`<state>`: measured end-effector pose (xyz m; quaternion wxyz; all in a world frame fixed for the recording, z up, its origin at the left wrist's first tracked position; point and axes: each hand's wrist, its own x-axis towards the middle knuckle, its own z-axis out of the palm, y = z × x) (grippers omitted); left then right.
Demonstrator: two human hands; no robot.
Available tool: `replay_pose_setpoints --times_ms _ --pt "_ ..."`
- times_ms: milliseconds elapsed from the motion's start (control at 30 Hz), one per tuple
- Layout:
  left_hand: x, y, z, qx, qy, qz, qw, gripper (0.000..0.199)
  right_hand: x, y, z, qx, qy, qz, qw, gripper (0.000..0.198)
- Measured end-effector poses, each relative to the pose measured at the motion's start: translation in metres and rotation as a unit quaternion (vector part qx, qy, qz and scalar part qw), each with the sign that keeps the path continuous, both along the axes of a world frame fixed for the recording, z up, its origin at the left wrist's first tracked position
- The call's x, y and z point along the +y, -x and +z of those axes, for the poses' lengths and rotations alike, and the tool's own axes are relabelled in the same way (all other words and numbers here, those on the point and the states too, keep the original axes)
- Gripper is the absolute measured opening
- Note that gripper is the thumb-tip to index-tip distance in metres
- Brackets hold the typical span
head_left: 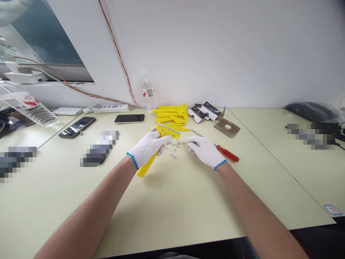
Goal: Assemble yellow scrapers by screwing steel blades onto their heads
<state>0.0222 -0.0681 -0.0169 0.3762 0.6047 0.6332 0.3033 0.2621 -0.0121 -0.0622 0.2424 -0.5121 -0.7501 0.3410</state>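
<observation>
My left hand [149, 145], in a white knit glove with a blue cuff, is closed round a yellow scraper [147, 166]. The scraper's wide head with a metal blade points up and away, its handle tilted down toward me. Several small silver screws [174, 150] lie scattered on the table between my hands. At their right edge my gloved right hand [204, 150] reaches down with thumb and forefinger close together; whether a screw is between them I cannot make out. A red-handled screwdriver [228, 153] lies partly under my right hand, its shaft showing beyond the fingers.
Yellow scraper handles and parts [169, 114] are piled behind the screws. Black-and-white packets [206, 110] and a brown card [228, 127] lie to their right. A water bottle [147, 93] stands by the wall. Phones [129, 118] and a power strip [111, 108] are at the left.
</observation>
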Motion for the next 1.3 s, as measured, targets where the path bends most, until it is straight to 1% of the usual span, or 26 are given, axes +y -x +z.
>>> replay_pose_setpoints --times_ms 67,133,233,333,467,600,700,833,1000,1133,1233,1300 --pt "0.000 0.001 -0.002 -0.038 0.008 -0.024 0.999 0.030 0.001 -0.003 -0.001 -0.033 -0.014 0.005 0.999 0.029" --pt "0.000 0.002 -0.003 -0.071 0.016 -0.044 0.996 0.032 0.002 -0.006 -0.004 -0.044 -0.017 0.004 0.999 0.026" --pt "0.001 0.002 -0.005 -0.076 0.022 -0.047 0.996 0.033 0.007 -0.009 -0.010 -0.022 -0.005 -0.005 1.000 0.025" --pt "0.003 0.001 -0.009 -0.070 0.019 -0.046 0.996 0.033 0.008 -0.009 -0.011 0.012 -0.017 -0.013 1.000 0.026" --pt "0.003 -0.004 -0.011 -0.054 0.015 -0.037 0.998 0.031 0.000 -0.002 0.000 0.058 -0.074 -0.017 0.995 0.031" --pt "-0.004 -0.016 -0.002 -0.007 0.034 -0.041 0.999 0.038 -0.013 0.007 0.012 0.081 -0.102 -0.016 0.991 0.029" --pt "-0.008 -0.023 0.004 -0.003 0.044 -0.056 0.997 0.041 -0.018 0.011 0.014 0.100 -0.115 -0.019 0.988 0.025" --pt "-0.006 -0.020 0.003 -0.022 0.032 -0.101 0.994 0.047 -0.018 0.011 0.016 0.126 -0.124 -0.027 0.984 0.025" --pt "-0.001 -0.011 -0.001 -0.081 0.008 -0.153 0.985 0.051 -0.024 0.010 0.028 0.209 -0.116 -0.051 0.970 0.025" --pt "-0.002 -0.011 -0.001 -0.105 0.010 -0.139 0.985 0.048 -0.029 0.011 0.035 0.235 -0.115 -0.060 0.963 0.024" --pt "-0.003 -0.013 0.000 -0.118 0.013 -0.126 0.985 0.045 -0.030 0.012 0.032 0.235 -0.121 -0.055 0.963 0.023" --pt "-0.003 -0.015 0.001 -0.098 0.003 -0.114 0.989 0.045 -0.029 0.012 0.029 0.223 -0.125 -0.040 0.966 0.023"
